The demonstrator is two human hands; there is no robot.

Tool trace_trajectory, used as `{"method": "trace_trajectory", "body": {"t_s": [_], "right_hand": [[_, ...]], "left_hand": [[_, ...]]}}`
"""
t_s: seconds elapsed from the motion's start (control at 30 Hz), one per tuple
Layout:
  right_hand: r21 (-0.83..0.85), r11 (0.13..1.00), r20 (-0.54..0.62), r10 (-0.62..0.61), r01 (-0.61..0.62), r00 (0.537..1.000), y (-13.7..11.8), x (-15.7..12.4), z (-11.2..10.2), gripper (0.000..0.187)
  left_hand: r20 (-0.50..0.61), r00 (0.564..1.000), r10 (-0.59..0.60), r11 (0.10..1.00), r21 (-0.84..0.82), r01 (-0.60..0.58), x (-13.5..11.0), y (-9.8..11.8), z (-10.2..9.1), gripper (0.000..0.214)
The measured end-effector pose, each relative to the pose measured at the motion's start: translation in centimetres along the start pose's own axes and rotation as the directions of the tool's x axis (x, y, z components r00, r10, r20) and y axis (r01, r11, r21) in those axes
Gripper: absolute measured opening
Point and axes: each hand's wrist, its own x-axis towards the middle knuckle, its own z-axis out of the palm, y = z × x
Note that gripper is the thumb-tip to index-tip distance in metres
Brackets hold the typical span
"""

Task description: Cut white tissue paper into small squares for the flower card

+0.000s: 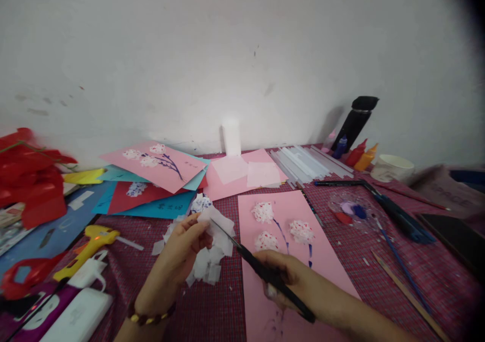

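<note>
My left hand (189, 246) is closed, pinching a piece of thin white paper (216, 221) between thumb and fingers. In my right hand (291, 276) is a pair of black-handled scissors (261, 269), seen edge-on, with the thin blade reaching to the white paper. Under my left hand lies a loose heap of white paper scraps (206, 267), and a blue-speckled white paper ball (200, 202) sits behind it. Below my right hand is a pink sheet (326, 286) bearing several red-speckled white paper puffs (301, 231) and dark blue painted stem strokes.
Finished-looking flower cards (178, 167) are stacked back left. A yellow glue gun (87, 243) and white power bank (78, 316) lie at left. Glue sticks (303, 162), paint bottles (366, 156), a white bowl (392, 167), a paint palette (350, 209) and a brush (401, 261) are at right.
</note>
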Motion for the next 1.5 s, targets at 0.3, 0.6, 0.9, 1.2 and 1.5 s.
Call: {"method": "trace_trajectory", "body": {"t_s": [0.3, 0.6, 0.9, 1.2, 1.5], "right_hand": [[-0.018, 0.997, 0.096, -0.067, 0.069, 0.993, -0.2, -0.3, -0.2, 0.059], [0.031, 0.998, 0.050, -0.055, 0.053, 0.997, 0.0, -0.1, -0.3, 0.062], [0.003, 1.000, 0.015, -0.018, 0.018, 1.000, -0.1, 0.0, -0.1, 0.051], [0.068, 0.998, -0.002, 0.005, -0.005, 1.000, 0.7, 0.0, -0.2, 0.045], [0.065, 0.997, -0.048, 0.045, -0.042, 0.998, 0.2, 0.0, 0.1, 0.040]], "left_hand": [[0.041, 0.999, 0.002, 0.998, 0.062, -0.004, -0.1, -0.4, 0.3, 0.017], [0.111, 0.994, -0.025, 0.991, 0.136, 0.009, -0.2, -1.1, 1.2, 0.016], [0.050, 0.998, -0.022, 0.984, 0.179, 0.013, -0.3, -0.7, 1.3, 0.024], [0.066, 0.998, 0.010, 0.973, 0.230, -0.025, -0.3, -1.1, 0.9, 0.021], [0.069, 0.998, 0.011, 0.984, 0.175, -0.023, -0.2, -1.2, 1.0, 0.019]]}}
